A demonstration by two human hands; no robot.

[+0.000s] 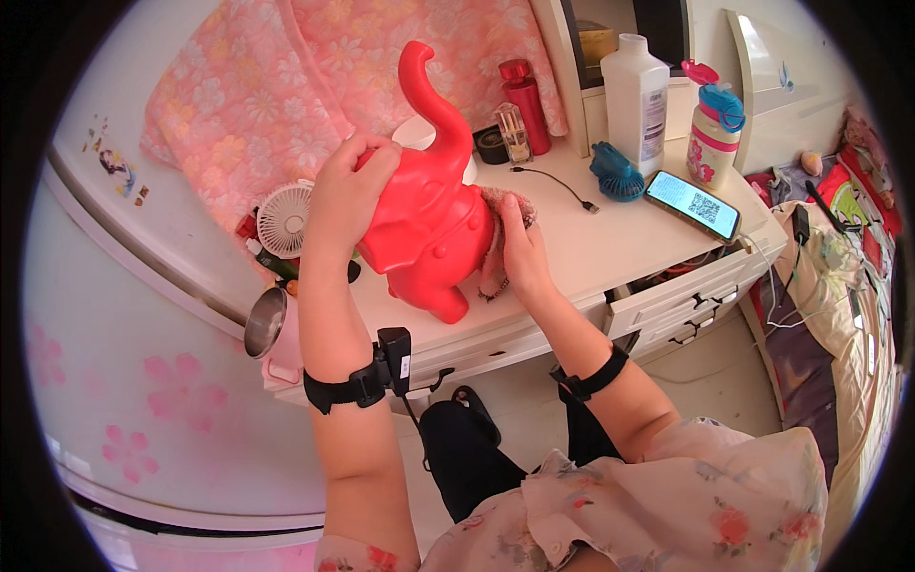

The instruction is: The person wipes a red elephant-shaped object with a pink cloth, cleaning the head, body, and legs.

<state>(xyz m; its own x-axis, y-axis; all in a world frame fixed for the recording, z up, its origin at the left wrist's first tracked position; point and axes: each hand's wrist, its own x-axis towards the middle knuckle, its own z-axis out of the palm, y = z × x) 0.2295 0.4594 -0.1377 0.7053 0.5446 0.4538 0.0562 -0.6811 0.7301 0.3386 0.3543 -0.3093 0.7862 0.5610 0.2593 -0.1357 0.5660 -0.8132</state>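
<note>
A glossy red elephant figurine (436,236) with a raised trunk stands tilted on the white dresser top (565,247). My left hand (350,189) grips it by the head, thumb and fingers spread over the top. On the figurine's right side, my right hand (522,247) presses a fuzzy pinkish cloth (493,268) with a dark edge against the body. Part of the cloth is hidden behind the fingers and the figurine.
Behind stand a red bottle (527,107), a perfume bottle (513,132) and a white jug (635,107). Rightward are a blue handheld fan (616,171), a smartphone (693,204), a kids' drinking bottle (713,146) and a partly pulled-out drawer (672,297). A white fan (282,220) and pink mug (275,329) are left.
</note>
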